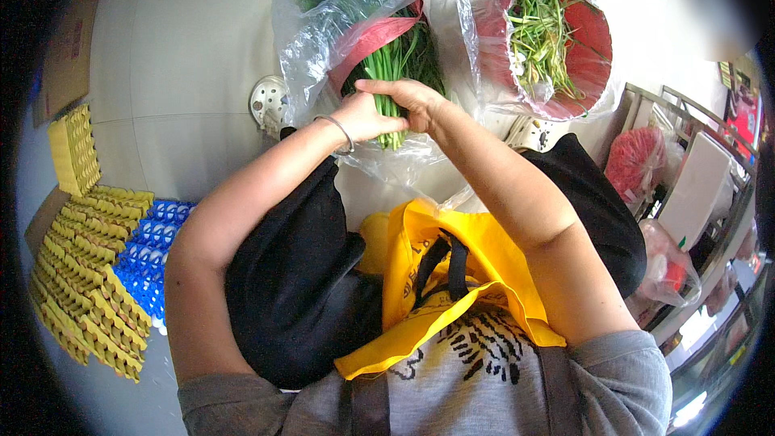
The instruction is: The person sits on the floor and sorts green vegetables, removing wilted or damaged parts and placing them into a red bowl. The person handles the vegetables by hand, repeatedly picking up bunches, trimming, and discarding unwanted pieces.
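A bunch of green leafy vegetable stems, perhaps chives, stands upright between my hands. My left hand, with a bracelet at the wrist, wraps it from the left near the pale cut ends. From the right, my right hand closes round the same stems, its fingers reaching across to my left hand. A pink plastic strip lies across the greens. Around and behind them spreads a large clear plastic bag, which holds more dark greens, partly hidden by its folds.
To the right stands a red bin lined with clear plastic, holding leaf trimmings. A yellow apron hangs over my lap. Stacked yellow egg trays and blue egg trays are at left. At right, a metal rack carries bagged goods.
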A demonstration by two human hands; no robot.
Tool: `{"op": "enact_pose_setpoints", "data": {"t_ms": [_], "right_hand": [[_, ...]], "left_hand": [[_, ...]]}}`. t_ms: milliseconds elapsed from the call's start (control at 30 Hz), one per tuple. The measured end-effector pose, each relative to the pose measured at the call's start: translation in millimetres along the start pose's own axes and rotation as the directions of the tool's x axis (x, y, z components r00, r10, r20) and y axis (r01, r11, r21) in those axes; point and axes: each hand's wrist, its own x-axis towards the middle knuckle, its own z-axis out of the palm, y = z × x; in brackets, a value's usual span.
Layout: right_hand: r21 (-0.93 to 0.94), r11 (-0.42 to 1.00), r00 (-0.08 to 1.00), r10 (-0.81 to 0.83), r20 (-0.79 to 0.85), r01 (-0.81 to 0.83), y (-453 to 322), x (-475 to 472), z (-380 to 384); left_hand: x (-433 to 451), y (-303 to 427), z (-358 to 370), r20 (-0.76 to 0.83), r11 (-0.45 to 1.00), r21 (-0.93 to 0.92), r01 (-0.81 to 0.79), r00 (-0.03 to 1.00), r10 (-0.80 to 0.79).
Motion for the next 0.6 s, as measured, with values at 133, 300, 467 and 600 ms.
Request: {"op": "enact_pose_setpoints", "data": {"t_ms": [133, 300, 467, 600], "right_hand": [[0.01, 0.998, 0.996, 0.058, 0.066, -0.059, -19.6, -34.1, -4.0], [-0.097, 0.995, 0.999, -0.032, 0.021, 0.034, -30.9, -85.3, 6.0], [-0.009, 0.999, 0.999, 0.04, 0.035, -0.04, -26.9, -123.7, -6.2], [0.256, 0.947, 0.956, 0.124, 0.264, -0.193, -15.0, -120.3, -18.7]], "left_hand": [[-21.1, 31.5, -33.0, 0.106, 1.0, -0.024, 0.017, 0.994, -0.014], [-2.6, -39.9, -46.1, -0.282, 0.918, -0.392, -0.059, 0.958, -0.059], [0.2, -4.4, -60.4, -0.403, 0.738, -0.668, -0.097, 0.88, -0.25], [-5.1, 13.0, -64.1, -0.327, 0.731, -0.682, 0.009, 0.891, -0.316]]}}
